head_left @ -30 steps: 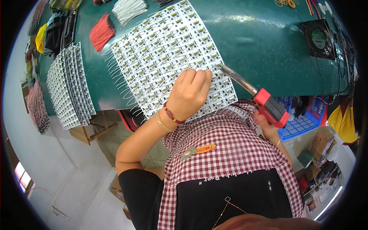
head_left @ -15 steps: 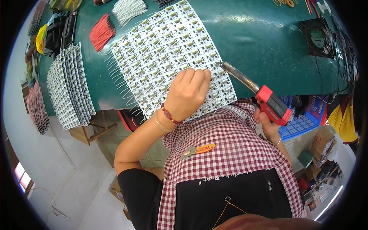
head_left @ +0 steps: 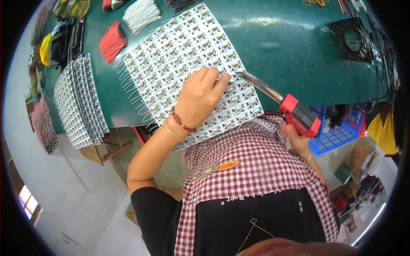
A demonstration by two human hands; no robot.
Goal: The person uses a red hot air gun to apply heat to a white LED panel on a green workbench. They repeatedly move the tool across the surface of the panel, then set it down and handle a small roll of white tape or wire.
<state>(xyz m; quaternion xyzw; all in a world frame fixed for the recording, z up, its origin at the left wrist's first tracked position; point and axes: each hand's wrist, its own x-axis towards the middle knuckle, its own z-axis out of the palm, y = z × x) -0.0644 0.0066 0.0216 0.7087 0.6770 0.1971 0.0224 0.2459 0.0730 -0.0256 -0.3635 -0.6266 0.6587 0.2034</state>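
Note:
A large white panel of small circuit boards (head_left: 179,55) lies on the green table (head_left: 290,51). My left hand (head_left: 198,98) rests on the panel's near right part, fingers curled and pinching a thin wire at the fingertips. My right hand (head_left: 297,138) grips the red handle of a soldering iron (head_left: 279,100). The iron's metal tip touches the panel right beside my left fingertips.
A stack of more white circuit panels (head_left: 79,100) sits at the left. Bundles of red wires (head_left: 112,42) and white wires (head_left: 141,15) lie at the far edge. A small black fan (head_left: 352,38) stands at the right. A blue basket (head_left: 337,132) sits below the table edge.
The iron's tip has moved slightly left along the panel toward my left fingertips. My left hand stays on the panel.

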